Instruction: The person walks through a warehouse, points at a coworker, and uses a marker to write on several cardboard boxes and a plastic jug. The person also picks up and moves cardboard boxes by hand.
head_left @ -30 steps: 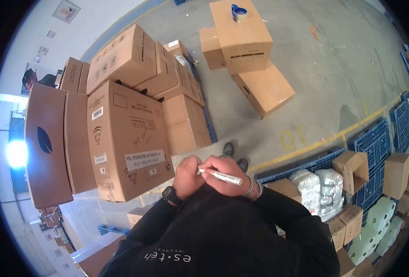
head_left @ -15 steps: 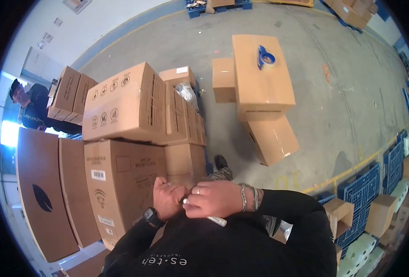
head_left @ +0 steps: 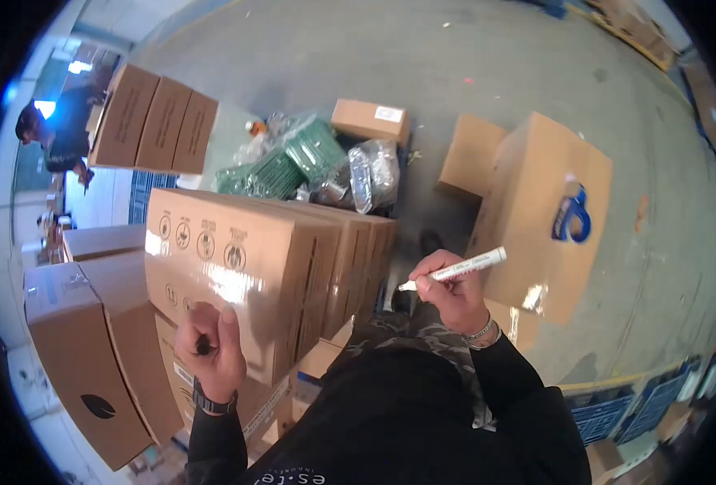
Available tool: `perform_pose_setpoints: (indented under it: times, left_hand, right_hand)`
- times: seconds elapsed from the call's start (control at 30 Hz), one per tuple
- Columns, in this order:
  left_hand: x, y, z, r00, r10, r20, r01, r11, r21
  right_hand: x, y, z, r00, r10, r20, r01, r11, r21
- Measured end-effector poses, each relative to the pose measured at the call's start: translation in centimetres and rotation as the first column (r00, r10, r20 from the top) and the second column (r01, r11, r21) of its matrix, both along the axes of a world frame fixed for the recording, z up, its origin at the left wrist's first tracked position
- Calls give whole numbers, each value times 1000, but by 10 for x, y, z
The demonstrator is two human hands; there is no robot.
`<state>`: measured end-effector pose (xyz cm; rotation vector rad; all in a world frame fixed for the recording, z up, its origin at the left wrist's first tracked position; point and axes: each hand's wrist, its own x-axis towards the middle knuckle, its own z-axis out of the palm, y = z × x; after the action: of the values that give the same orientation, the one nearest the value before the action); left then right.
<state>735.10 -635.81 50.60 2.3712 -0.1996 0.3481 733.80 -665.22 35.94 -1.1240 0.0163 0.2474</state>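
Note:
My right hand [head_left: 453,297] grips a white marker [head_left: 475,264], its bare tip pointing left. Fingers of my left hand [head_left: 211,343] are curled around a small black marker cap [head_left: 203,346], of which only the end shows. That hand is in front of a large cardboard box [head_left: 273,263] printed with handling symbols. Right of the marker stands another tall carton [head_left: 564,174], with a blue tape dispenser [head_left: 572,217] lying on top.
Green plastic-wrapped bundles [head_left: 313,149] and clear-wrapped items [head_left: 374,174] lie behind the printed box. Stacked cartons [head_left: 152,121] stand at back left, near another person [head_left: 59,137]. A box with a leaf mark [head_left: 83,347] is at lower left. Blue pallets [head_left: 617,416] line the right.
My hands were together at the marker and are now apart, the cap in the left and the uncapped marker in the right. The view has shifted toward the printed box.

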Motion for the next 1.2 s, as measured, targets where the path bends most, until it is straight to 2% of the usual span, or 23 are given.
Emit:
perform_pose_setpoints:
  times: [0.03,0.1,0.13,0.17,0.23,0.27,0.3,0.37,0.43,0.5,0.53,0.57,0.63,0.67,0.7,0.77,0.83,0.9,1.0,1.07,1.1,1.13,1.2]
  left_hand:
    - [19,-7,-2,999,32,-35,-32,999,17]
    - [48,-15,-12,990,121,-66,-124,991,-52]
    - [60,-17,-19,980,166,-112,-176,980,-88]
    - [66,-19,-27,963,213,-163,-225,972,-59]
    - [77,-20,-44,960,239,-147,-199,950,242]
    - [73,-9,-42,976,102,-191,-55,970,238]
    - [71,-5,-42,962,138,-235,-76,964,254]
    - [69,2,-42,972,76,-223,-35,982,183]
    - [65,6,-48,975,43,-217,-9,988,156]
    - [67,-11,-57,950,203,-239,-209,978,2]
    - [66,-15,-60,924,281,-258,-310,948,-76]
    - [63,-16,-61,916,292,-276,-321,945,-68]
    - [57,-13,-60,944,255,-210,-267,963,-33]
    - [61,-24,-83,925,368,91,-365,930,-44]
    - [58,-17,-89,922,377,86,-375,926,-37]
    - [53,-6,-97,923,201,329,-184,979,-81]
    - [60,-9,-94,929,206,309,-202,978,-43]
    - [61,-11,-93,932,215,292,-224,975,-1]
    - [61,-8,-93,916,237,323,-224,972,-78]
    - [62,-3,-84,973,140,183,-142,990,-5]
    - [56,-5,-90,973,144,182,-147,989,-1]
    - [47,-9,-102,884,285,370,-296,955,-28]
    - [49,-11,-111,871,292,396,-293,954,-59]
  right_hand:
    - [22,2,-9,999,32,-35,-32,999,17]
    - [63,8,-25,983,101,-154,-78,986,151]
    - [77,9,-38,976,158,-147,-141,982,124]
    - [92,11,-43,960,202,-193,-177,974,140]
    - [115,21,-58,944,236,-231,-188,959,212]
    - [126,25,-60,925,281,-258,-227,949,218]
    - [135,31,-62,901,315,-297,-249,938,242]
    - [153,43,-66,848,471,-244,-392,866,309]
    - [165,62,-64,812,518,-269,-407,832,376]
    - [178,78,-62,769,614,-181,-462,728,506]
    - [184,86,-54,726,643,-243,-436,704,560]
    - [189,90,-54,714,651,-256,-432,698,571]
    - [193,100,-55,708,702,-83,-546,617,567]
    - [189,109,-51,735,670,-107,-469,616,633]
    - [193,111,-48,710,699,-88,-503,590,632]
    - [198,123,-47,805,591,63,-516,642,567]
    - [201,131,-42,796,604,36,-518,650,556]
    - [205,137,-39,787,609,97,-566,651,506]
    - [211,149,-34,799,591,111,-560,664,496]
    - [213,154,-30,794,595,122,-571,663,485]
    - [213,156,-29,793,596,125,-576,668,470]
    - [212,158,-28,790,599,127,-580,666,469]
    - [213,159,-26,794,593,130,-583,684,439]
